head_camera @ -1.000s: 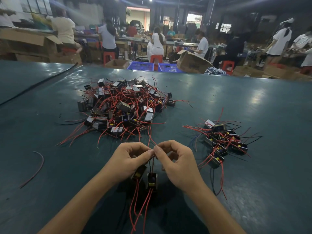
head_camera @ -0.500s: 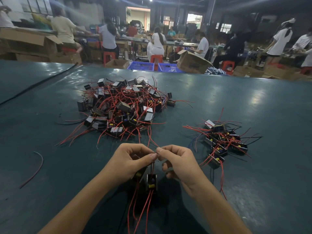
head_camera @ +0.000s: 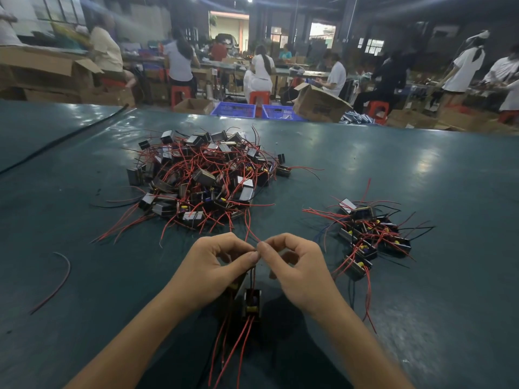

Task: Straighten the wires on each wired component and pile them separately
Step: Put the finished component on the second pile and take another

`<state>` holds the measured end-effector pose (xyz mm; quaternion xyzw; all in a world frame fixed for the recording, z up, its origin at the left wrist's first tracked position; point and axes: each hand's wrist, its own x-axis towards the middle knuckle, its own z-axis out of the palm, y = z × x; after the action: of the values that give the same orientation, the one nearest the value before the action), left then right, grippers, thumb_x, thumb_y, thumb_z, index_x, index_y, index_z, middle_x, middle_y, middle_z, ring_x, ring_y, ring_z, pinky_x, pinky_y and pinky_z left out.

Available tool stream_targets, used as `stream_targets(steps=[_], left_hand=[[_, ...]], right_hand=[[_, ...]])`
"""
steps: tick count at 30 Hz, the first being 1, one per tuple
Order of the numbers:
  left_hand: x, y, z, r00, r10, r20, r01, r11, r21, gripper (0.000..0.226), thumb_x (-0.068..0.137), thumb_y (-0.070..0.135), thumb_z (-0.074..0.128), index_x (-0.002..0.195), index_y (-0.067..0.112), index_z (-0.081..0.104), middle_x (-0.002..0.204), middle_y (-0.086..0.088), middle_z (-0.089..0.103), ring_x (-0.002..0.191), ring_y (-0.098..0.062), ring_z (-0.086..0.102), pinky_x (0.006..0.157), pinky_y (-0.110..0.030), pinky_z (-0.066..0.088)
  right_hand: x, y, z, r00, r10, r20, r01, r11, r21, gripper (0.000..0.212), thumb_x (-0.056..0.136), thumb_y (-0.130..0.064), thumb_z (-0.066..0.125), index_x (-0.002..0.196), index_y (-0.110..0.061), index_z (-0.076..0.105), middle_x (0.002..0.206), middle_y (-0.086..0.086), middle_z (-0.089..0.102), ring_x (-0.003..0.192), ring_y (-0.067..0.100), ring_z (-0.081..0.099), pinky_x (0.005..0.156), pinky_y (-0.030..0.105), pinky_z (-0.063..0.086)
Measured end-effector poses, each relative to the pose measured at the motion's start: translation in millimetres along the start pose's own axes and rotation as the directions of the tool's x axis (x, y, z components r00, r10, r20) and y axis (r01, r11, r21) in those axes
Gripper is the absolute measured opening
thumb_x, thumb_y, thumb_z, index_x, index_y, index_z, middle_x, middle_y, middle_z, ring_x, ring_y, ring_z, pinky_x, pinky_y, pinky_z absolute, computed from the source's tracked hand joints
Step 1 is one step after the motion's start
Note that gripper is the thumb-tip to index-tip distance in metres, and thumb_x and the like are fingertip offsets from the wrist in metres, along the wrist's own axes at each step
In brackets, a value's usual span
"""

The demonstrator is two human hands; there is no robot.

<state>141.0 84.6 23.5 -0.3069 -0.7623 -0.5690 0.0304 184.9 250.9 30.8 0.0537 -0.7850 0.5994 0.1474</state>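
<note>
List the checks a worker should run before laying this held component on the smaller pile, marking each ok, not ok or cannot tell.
1. Left hand pinches the wire of the component: ok.
2. Right hand pinches it too: ok.
3. Pinched wire straight: cannot tell, mostly hidden in the pinch.
4. Red wires below the component nearly straight: ok.
5. Small pile apart from large pile: ok.

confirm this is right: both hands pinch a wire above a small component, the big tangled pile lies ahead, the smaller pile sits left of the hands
Not quite: the head view shows the smaller pile right of the hands, not left. The rest holds: left hand and right hand pinch a wire above the small component, the big tangled pile ahead.
</note>
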Motion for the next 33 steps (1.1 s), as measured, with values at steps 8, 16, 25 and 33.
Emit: stream_targets(steps=[8,16,25,33], left_hand=[[0.3,-0.3,-0.8,0.998,0.054,0.012,-0.055,0.995,0.088,0.004,0.083,0.033,0.073,0.081,0.030,0.073,0.071,0.015,0.066,0.069,-0.008,0.061,0.066,-0.021,0.046],[-1.9,1.6,4.1,0.984,0.176,0.026,-0.178,0.971,0.161,0.005,0.080,0.026,0.074,0.084,0.030,0.073,0.071,0.014,0.065,0.067,-0.009,0.061,0.066,-0.011,0.041],[-4.5,3.7,7.6,0.995,0.103,0.009,-0.104,0.990,0.097,0.006,0.084,0.025,0.071,0.086,0.023,0.076,0.074,0.015,0.072,0.070,-0.002,0.068,0.067,-0.006,0.043],[-5.5,8.4,11.6,0.999,0.021,0.044,-0.020,0.999,-0.027,0.009,0.079,0.028,0.074,0.087,0.024,0.077,0.080,0.012,0.075,0.076,-0.002,0.070,0.070,-0.008,0.046]], right_hand=[[-2.4,0.8,-1.8,0.997,-0.076,0.015,0.077,0.982,-0.174,0.022,0.093,-0.022,0.063,0.072,-0.015,0.064,0.060,0.013,0.058,0.054,0.030,0.049,0.051,0.039,0.041],[0.9,-7.1,0.2,0.885,0.456,0.096,-0.466,0.857,0.221,0.035,0.088,-0.012,0.059,0.054,-0.017,0.056,0.049,-0.004,0.042,0.036,0.006,0.030,0.036,0.016,0.028],[1.6,-6.1,-3.1,0.998,0.046,-0.043,-0.051,0.989,-0.140,0.034,0.088,-0.012,0.065,0.055,-0.017,0.055,0.044,-0.015,0.048,0.044,0.001,0.038,0.048,0.013,0.031],[-1.4,-6.6,-2.4,0.991,0.007,-0.136,-0.045,0.960,-0.276,0.024,0.078,-0.017,0.067,0.056,-0.009,0.062,0.055,0.003,0.063,0.050,0.006,0.051,0.052,0.023,0.044]])
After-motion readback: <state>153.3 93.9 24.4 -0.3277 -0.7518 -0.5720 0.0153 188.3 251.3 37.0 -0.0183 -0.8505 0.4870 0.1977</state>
